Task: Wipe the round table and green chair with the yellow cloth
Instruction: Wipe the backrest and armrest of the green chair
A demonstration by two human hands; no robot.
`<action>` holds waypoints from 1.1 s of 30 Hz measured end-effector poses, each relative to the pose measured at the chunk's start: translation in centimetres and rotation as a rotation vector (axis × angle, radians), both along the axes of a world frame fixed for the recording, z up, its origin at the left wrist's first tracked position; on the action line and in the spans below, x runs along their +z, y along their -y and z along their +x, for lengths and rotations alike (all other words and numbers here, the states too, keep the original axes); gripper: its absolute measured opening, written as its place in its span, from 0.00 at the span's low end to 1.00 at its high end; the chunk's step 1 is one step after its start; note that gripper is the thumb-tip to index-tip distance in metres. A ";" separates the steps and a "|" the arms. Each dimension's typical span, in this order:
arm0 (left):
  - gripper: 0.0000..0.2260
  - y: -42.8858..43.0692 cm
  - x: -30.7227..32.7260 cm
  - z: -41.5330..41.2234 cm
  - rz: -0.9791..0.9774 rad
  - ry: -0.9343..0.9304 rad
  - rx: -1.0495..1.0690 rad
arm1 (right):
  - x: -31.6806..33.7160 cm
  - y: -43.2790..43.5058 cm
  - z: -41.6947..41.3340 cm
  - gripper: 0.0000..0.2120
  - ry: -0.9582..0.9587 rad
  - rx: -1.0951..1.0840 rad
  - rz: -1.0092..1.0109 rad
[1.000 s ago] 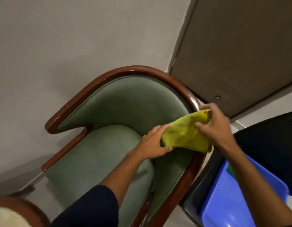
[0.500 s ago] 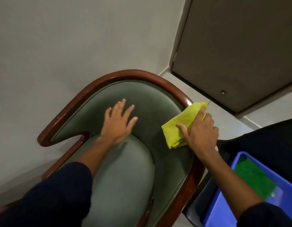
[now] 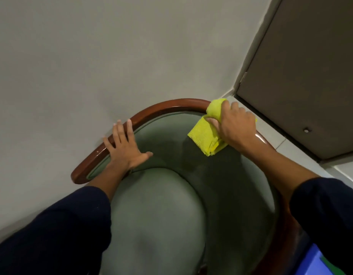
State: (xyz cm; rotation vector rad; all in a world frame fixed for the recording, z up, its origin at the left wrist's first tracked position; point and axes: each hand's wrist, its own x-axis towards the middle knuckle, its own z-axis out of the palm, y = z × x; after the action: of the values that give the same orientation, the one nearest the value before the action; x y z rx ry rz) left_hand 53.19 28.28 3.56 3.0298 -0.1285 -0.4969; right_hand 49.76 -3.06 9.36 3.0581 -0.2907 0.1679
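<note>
The green chair [image 3: 171, 205] fills the lower middle of the head view, with a curved brown wooden rail along its backrest. My right hand [image 3: 237, 126] grips the folded yellow cloth [image 3: 207, 133] and presses it on the top right of the backrest, where the cloth wraps over the wooden rail. My left hand [image 3: 124, 147] lies flat with fingers spread on the left side of the backrest, its fingertips over the rail. The round table is out of view.
A grey wall stands right behind the chair. A brown door [image 3: 310, 76] with a floor stop [image 3: 306, 130] is at the upper right. A blue bin [image 3: 320, 262] shows at the bottom right corner.
My right hand has slid the cloth up from the inner backrest onto the top rail. My left hand moved left from the backrest's middle onto the left rail.
</note>
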 end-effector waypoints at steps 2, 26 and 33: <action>0.59 0.1 0.0 0.1 -0.014 -0.027 0.004 | -0.4 -2.3 2.9 0.33 -0.005 0.080 -0.014; 0.48 -1.2 4.5 -8.6 0.058 -0.205 -0.147 | -0.9 -3.5 -20.5 0.24 -0.336 -0.179 0.021; 0.27 0.1 7.3 -29.6 -0.645 -0.769 0.107 | 4.0 -8.9 -27.2 0.17 -0.500 -0.378 0.740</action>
State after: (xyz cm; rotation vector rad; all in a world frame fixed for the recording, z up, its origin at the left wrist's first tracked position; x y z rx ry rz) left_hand 23.56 28.16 10.84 2.0500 -0.0607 -1.2632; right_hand 22.60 5.79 13.41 3.4610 -1.0764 -0.8983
